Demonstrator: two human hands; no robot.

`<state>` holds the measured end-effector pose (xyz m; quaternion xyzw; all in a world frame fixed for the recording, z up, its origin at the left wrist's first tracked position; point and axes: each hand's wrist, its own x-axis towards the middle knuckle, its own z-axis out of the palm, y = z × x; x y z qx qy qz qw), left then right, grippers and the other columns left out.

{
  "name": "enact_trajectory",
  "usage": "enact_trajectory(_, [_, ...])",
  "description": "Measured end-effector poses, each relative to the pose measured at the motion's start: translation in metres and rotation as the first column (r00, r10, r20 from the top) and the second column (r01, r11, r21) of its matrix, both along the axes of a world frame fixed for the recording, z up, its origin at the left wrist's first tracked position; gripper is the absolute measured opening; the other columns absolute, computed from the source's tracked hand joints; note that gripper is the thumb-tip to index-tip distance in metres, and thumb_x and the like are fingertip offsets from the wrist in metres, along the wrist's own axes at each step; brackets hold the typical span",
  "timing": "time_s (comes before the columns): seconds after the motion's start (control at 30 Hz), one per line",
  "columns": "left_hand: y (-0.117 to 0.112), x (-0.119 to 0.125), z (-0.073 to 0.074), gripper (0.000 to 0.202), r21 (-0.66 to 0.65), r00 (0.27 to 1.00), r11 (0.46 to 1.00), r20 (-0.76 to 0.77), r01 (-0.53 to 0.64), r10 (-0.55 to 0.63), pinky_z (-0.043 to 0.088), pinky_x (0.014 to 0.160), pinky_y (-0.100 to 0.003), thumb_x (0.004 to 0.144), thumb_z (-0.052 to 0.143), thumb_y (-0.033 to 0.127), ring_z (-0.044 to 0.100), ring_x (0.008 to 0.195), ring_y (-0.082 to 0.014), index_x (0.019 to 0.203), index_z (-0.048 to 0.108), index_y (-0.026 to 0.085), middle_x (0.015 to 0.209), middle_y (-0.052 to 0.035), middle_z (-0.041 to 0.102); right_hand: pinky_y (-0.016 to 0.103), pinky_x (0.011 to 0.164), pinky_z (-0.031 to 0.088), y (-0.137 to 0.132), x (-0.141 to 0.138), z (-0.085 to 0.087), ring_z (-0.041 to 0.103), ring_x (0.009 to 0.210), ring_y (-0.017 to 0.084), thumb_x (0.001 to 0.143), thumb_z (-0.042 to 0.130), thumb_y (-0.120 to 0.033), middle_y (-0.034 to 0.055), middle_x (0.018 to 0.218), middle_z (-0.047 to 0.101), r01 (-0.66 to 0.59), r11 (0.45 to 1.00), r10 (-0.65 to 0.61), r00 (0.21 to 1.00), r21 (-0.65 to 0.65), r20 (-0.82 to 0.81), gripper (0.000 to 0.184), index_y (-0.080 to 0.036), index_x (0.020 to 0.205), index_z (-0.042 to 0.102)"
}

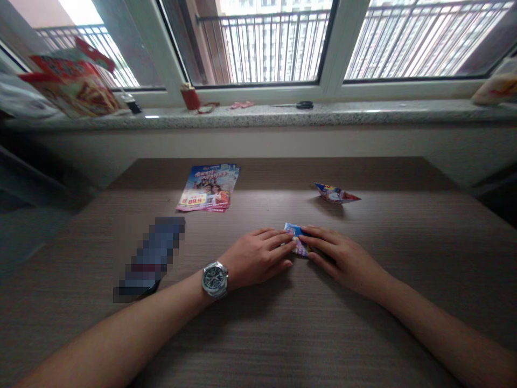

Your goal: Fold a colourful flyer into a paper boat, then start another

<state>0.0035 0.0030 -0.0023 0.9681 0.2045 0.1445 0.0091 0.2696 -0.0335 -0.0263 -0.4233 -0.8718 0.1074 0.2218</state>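
A small folded piece of printed paper (296, 233), blue and pink, lies flat on the table between my two hands. My left hand (258, 255), with a metal watch (215, 279) at its wrist, rests fingers stretched out on the paper's left side. From the right, my right hand (341, 256) lays its outstretched fingers on the other side of the paper. Both hands press down without gripping, and their fingers hide parts of the paper. Just beyond my right hand stands a folded paper shape (337, 194) with pointed ends, in similar printed colours.
A stack of printed flyers (210, 188) lies at the back left of the brown table (250, 334). Nearer on the left is a blurred-out dark phone-like object (151, 258). Scissors (304, 105), a red item (190, 97) and a food package (76, 83) sit on the windowsill (258, 116).
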Motion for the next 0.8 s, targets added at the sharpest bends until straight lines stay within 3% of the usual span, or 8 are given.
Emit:
enact_trajectory(0.13, [-0.0018, 0.0008, 0.0007, 0.043, -0.008, 0.999, 0.999, -0.014, 0.038, -0.038, 0.048, 0.107, -0.041, 0.104, 0.044, 0.04, 0.059, 0.127, -0.0247, 0.14, 0.054, 0.016, 0.143, -0.0095, 0.058, 0.049, 0.111, 0.046, -0.0003, 0.0, -0.0007, 0.052, 0.134, 0.027, 0.101, 0.051, -0.029, 0.0113, 0.146, 0.056, 0.011, 1.0, -0.011, 1.0, 0.005, 0.011, 0.039, -0.024, 0.139, 0.058])
enact_trajectory(0.57, [0.0022, -0.0018, 0.0012, 0.047, -0.034, 0.992, 0.993, -0.045, -0.117, 0.115, 0.039, 0.109, -0.046, 0.102, 0.046, 0.048, 0.054, 0.13, -0.0283, 0.14, 0.053, 0.021, 0.143, -0.0081, 0.058, 0.047, 0.111, 0.046, -0.0022, 0.0011, 0.0046, 0.055, 0.132, 0.025, 0.101, 0.051, -0.03, 0.0098, 0.14, 0.063, -0.003, 1.0, 0.003, 1.0, 0.015, -0.003, 0.037, -0.021, 0.137, 0.058])
enact_trajectory(0.8, [0.0007, -0.0013, 0.0025, 0.052, -0.052, 0.987, 0.989, -0.089, -0.137, 0.132, 0.04, 0.108, -0.048, 0.102, 0.044, 0.052, 0.051, 0.133, -0.0298, 0.145, 0.049, 0.023, 0.146, -0.0104, 0.054, 0.048, 0.113, 0.044, -0.0046, -0.0004, 0.0063, 0.059, 0.128, 0.023, 0.101, 0.052, -0.028, 0.0089, 0.136, 0.066, -0.056, 0.998, 0.056, 0.998, -0.001, -0.028, 0.036, -0.022, 0.136, 0.059])
